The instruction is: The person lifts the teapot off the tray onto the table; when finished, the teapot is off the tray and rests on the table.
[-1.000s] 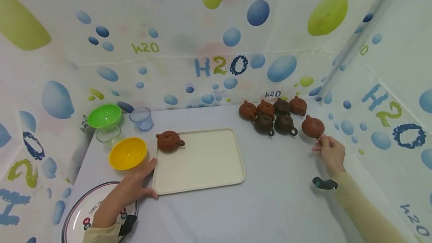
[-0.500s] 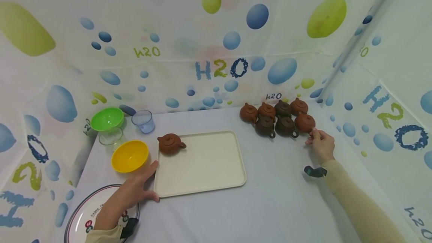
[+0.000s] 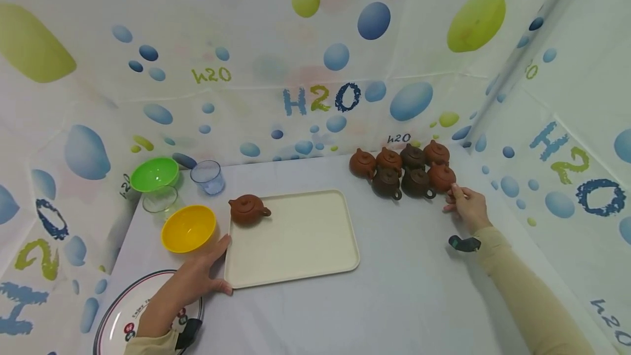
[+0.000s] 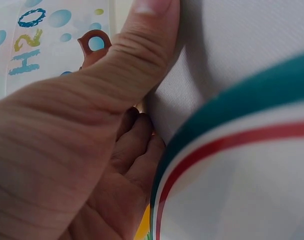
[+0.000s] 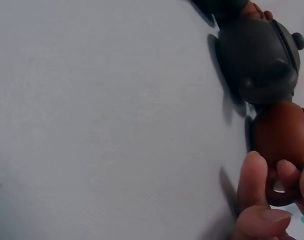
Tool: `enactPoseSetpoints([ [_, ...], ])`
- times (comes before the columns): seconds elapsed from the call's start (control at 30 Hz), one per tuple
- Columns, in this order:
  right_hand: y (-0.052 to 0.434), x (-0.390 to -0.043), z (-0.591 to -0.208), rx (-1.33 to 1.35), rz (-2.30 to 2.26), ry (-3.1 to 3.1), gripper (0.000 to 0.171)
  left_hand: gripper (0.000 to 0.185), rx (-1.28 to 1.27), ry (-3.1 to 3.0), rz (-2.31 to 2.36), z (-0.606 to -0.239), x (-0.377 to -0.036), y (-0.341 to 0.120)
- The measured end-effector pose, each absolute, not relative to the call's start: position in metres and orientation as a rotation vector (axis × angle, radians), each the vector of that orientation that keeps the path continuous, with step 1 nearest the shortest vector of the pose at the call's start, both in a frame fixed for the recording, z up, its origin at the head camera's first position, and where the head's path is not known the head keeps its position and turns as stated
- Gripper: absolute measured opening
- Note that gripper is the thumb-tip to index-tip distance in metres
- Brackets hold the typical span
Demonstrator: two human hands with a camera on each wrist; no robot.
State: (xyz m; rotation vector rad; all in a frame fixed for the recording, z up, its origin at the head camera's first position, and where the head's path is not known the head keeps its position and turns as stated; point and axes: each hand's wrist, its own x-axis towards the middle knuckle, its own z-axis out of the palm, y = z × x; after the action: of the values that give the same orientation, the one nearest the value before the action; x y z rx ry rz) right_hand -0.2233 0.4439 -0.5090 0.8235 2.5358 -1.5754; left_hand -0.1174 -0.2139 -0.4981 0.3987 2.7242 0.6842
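My right hand pinches the handle of a reddish-brown teapot at the front right end of a teapot cluster. In the right wrist view that teapot stands against a dark brown teapot, with my fingertips around its looped handle. My left hand rests at the left edge of a cream tray, thumb and fingers spread along its side. Another reddish-brown teapot sits in the tray's far left corner, handle to the right. Its handle shows beyond my thumb in the left wrist view.
Left of the tray stand a yellow bowl, a green bowl, a clear glass bowl and a bluish glass. A white plate with a dark rim lies partly under my left forearm. Patterned cloth walls enclose the table.
My right hand has moved the reddish-brown teapot leftward from apart on the right, until it stands against the cluster. My left hand has stayed at the tray's edge.
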Motion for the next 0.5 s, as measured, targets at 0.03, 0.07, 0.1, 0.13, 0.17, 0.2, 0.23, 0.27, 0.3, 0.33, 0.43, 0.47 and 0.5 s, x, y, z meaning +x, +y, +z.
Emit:
enactPoseSetpoints([
  [0.03,0.4446,-0.2233,-0.5079,0.813,-1.562,2.53,0.065,0.127,0.395,2.723,0.686,-0.4978,-0.1173,-0.2139],
  [0.07,0.4449,-0.2231,-0.507,0.81,-1.551,2.527,0.066,0.127,0.39,2.721,0.688,-0.4976,-0.1172,-0.214],
  [0.1,0.4451,-0.2231,-0.5063,0.806,-1.545,2.524,0.067,0.127,0.387,2.717,0.69,-0.4975,-0.1171,-0.214],
  [0.13,0.4453,-0.2228,-0.5057,0.802,-1.539,2.521,0.068,0.127,0.384,2.715,0.691,-0.4974,-0.1172,-0.2141],
  [0.17,0.4452,-0.2225,-0.505,0.801,-1.535,2.517,0.069,0.127,0.381,2.711,0.693,-0.4973,-0.1173,-0.2141],
  [0.2,0.445,-0.2221,-0.5044,0.797,-1.531,2.516,0.069,0.127,0.378,2.708,0.693,-0.4972,-0.1174,-0.2141],
  [0.23,0.4451,-0.2218,-0.5038,0.791,-1.529,2.516,0.07,0.127,0.376,2.705,0.696,-0.4971,-0.1174,-0.214],
  [0.27,0.4448,-0.2216,-0.5031,0.79,-1.531,2.514,0.071,0.127,0.377,2.706,0.696,-0.497,-0.1173,-0.2142],
  [0.3,0.4447,-0.2218,-0.503,0.789,-1.529,2.513,0.07,0.127,0.38,2.708,0.696,-0.4969,-0.1172,-0.2143],
  [0.33,0.4443,-0.2217,-0.5025,0.789,-1.528,2.511,0.071,0.127,0.386,2.712,0.697,-0.4969,-0.1171,-0.2144],
  [0.43,0.4437,-0.2215,-0.5016,0.804,-1.529,2.506,0.071,0.126,0.404,2.725,0.699,-0.4969,-0.1163,-0.2146],
  [0.47,0.4433,-0.2216,-0.5016,0.813,-1.528,2.503,0.07,0.126,0.412,2.73,0.699,-0.4969,-0.116,-0.2147],
  [0.5,0.4433,-0.2219,-0.5017,0.82,-1.524,2.5,0.07,0.126,0.412,2.731,0.7,-0.4968,-0.1157,-0.2145],
])
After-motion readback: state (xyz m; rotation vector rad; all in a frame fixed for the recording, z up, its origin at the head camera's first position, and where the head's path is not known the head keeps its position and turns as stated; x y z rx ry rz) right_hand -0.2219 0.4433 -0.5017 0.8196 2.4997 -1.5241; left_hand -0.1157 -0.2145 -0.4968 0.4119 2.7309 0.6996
